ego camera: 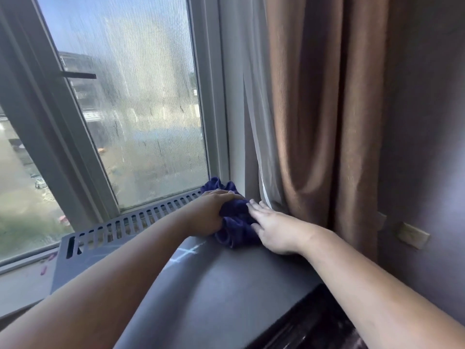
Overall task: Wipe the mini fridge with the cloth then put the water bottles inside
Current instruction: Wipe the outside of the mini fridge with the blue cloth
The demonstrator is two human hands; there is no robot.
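Note:
A bunched dark blue cloth [235, 217] lies at the far right corner of a dark grey flat top [226, 285], by the window frame. My left hand [214, 212] grips the cloth from the left, fingers curled into its folds. My right hand [274, 227] lies flat beside it with straight fingers touching the cloth's right side. No water bottles are in view. Whether the grey top belongs to the mini fridge cannot be told; a dark glossy front shows at its lower right edge.
A grey slotted vent cover [120, 227] runs along the window sill behind the top. The window [141, 109] is straight ahead. A sheer white curtain [256, 122] and a brown curtain [322, 122] hang right of the cloth. A wall socket [412, 238] sits at right.

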